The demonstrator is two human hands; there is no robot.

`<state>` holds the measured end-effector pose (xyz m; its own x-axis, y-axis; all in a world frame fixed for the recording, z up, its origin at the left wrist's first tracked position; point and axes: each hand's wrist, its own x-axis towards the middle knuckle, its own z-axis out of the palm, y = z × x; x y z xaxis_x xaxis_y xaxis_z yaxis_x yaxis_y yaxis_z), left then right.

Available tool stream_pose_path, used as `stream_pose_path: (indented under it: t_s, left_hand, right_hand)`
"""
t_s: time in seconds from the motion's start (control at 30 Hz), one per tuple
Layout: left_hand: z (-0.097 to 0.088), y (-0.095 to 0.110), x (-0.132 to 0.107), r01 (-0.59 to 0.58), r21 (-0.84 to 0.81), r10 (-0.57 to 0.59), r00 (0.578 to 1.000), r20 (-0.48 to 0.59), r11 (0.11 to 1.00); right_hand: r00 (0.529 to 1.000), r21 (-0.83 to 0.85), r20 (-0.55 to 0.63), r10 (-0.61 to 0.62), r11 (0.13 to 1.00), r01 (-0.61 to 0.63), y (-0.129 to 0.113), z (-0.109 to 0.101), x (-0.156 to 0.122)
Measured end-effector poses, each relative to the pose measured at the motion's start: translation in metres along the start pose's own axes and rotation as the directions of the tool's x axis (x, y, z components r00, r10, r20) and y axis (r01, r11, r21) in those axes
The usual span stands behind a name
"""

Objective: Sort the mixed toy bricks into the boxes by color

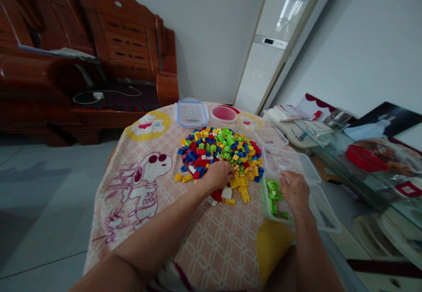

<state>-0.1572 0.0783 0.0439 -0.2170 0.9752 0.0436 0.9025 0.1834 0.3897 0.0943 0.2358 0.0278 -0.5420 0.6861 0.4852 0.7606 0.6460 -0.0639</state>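
A wide pile of toy building bricks [211, 145] in red, blue, yellow, green and white covers the middle of the table. At the pile's near edge, my left hand [219, 175] has its fingers curled down among the bricks; what they grip, if anything, is hidden. To the right stands a clear plastic box [268, 213] with light green bricks [273, 195] inside. Over that box's right part hangs my right hand [295, 191], fingers bent together near its far rim. Whatever may be in those fingers is too small to make out.
Behind the pile stand a blue-rimmed lidded container [193, 114] and a pink round bowl [224, 114]. More clear plastic containers [290, 162] lie beyond the box. A patterned cloth [224, 239] covers the table. At right is a glass shelf [356, 169] with a red bowl [365, 158].
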Motion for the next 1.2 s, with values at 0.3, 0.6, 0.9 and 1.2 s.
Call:
stream_pose_path:
  t_s: [0.3, 0.6, 0.9, 1.2]
  left_hand:
    - [0.004, 0.008, -0.001, 0.036, 0.042, -0.037, 0.999, 0.023, 0.998]
    - [0.005, 0.007, 0.000, 0.074, 0.010, -0.074, 0.997, -0.028, 0.997]
    - [0.002, 0.014, -0.001, -0.073, -0.460, -0.039, 0.973, -0.228, 0.885]
    - [0.046, 0.070, -0.005, -0.130, -0.849, 0.114, 0.990, -0.083, 0.511]
  right_hand:
    - [0.999, 0.018, 0.025, 0.028, 0.999, -0.029, -0.001, -0.001, 0.001]
    - [1.000, -0.009, 0.002, 0.005, 1.000, -0.005, -0.001, -0.001, 0.000]
    - [1.000, 0.011, -0.006, -0.006, 1.000, 0.006, 0.000, -0.001, -0.001]
    - [1.000, -0.021, 0.014, 0.007, 1.000, -0.007, -0.003, -0.002, 0.001]
